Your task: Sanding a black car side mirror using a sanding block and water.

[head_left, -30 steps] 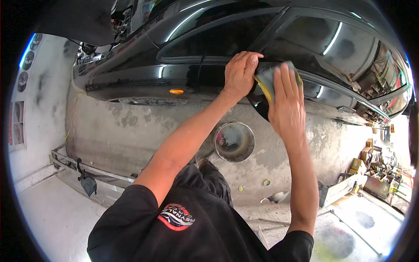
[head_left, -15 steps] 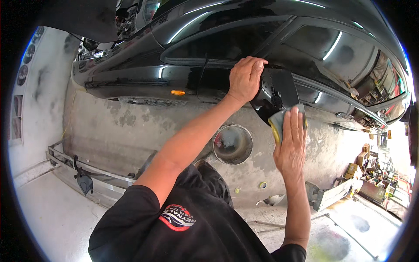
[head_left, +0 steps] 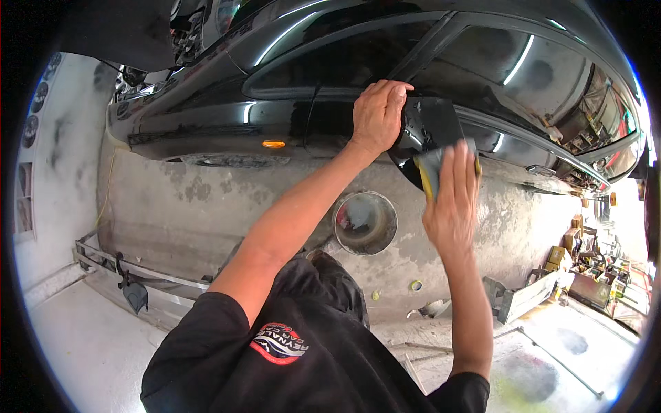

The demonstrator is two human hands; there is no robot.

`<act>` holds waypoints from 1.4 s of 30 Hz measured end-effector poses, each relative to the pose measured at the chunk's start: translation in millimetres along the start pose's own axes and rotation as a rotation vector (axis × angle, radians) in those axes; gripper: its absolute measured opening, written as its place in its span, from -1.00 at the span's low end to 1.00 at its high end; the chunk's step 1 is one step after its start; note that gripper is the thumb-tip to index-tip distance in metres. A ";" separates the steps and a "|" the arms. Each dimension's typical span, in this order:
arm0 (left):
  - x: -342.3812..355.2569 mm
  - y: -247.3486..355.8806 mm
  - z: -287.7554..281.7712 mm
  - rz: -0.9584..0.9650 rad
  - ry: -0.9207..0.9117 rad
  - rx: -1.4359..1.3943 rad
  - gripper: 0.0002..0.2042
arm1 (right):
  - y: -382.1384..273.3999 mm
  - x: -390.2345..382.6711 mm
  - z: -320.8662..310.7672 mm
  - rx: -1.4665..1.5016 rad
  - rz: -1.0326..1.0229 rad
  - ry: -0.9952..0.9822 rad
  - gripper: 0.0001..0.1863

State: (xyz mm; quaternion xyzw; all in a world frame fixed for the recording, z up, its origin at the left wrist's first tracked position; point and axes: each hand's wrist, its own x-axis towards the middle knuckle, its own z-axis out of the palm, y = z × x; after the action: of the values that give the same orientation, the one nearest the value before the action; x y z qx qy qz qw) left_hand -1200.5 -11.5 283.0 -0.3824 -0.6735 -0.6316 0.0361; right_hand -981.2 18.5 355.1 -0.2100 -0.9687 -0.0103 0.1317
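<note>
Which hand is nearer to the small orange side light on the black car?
Left. The left hand grips the black side mirror, right of the orange light. The right hand is farther right, lower.
</note>
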 end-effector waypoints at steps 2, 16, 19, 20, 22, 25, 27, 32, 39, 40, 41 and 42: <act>-4.7 4.3 8.5 -0.031 -0.023 -0.031 -0.58 | -0.3 50.3 -3.2 0.022 -0.068 0.049 -0.30; 0.6 4.6 -7.4 -0.027 0.008 -0.050 -0.59 | -12.2 89.2 -13.8 0.104 -0.097 -0.090 -0.29; -2.1 -6.6 -21.5 -0.064 0.026 0.020 -0.61 | -9.6 23.3 -19.2 0.107 -0.093 -0.123 -0.29; -0.1 -3.6 -19.4 -0.020 0.041 0.005 -0.61 | -6.8 -5.3 -20.6 0.079 -0.053 -0.123 -0.28; 0.5 1.9 -11.9 0.012 0.049 -0.014 -0.63 | -2.7 -9.0 -17.5 0.056 -0.024 -0.124 -0.28; 1.0 -0.9 -5.3 -0.001 0.069 -0.049 -0.65 | -8.5 47.4 -9.3 0.084 -0.102 -0.010 -0.27; -2.6 -3.3 -9.4 -0.021 0.074 -0.075 -0.65 | -21.3 92.2 -8.3 0.062 -0.066 -0.091 -0.26; -3.3 -10.4 -21.4 -0.035 0.057 -0.027 -0.61 | -18.1 2.3 -14.3 0.003 -0.135 -0.094 -0.34; -4.8 -7.2 -16.5 -0.035 0.054 -0.051 -0.61 | -26.6 75.5 -6.6 0.019 -0.152 -0.049 -0.36; -5.9 -8.2 -20.8 -0.059 0.041 -0.036 -0.62 | -29.4 75.7 -8.0 0.028 -0.158 -0.066 -0.36; -7.2 -9.0 -25.3 -0.083 0.029 -0.021 -0.62 | -31.8 74.5 -7.7 0.036 -0.165 -0.083 -0.36; -7.5 -13.0 -29.4 -0.078 0.036 -0.003 -0.61 | -29.5 56.2 -8.8 0.020 -0.156 -0.108 -0.35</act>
State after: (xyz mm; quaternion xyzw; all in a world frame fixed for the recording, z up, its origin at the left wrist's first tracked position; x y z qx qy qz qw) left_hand -1215.2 -39.7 274.2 -0.3443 -0.6861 -0.6405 0.0230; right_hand -1040.4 13.6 379.3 -0.1330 -0.9879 0.0004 0.0802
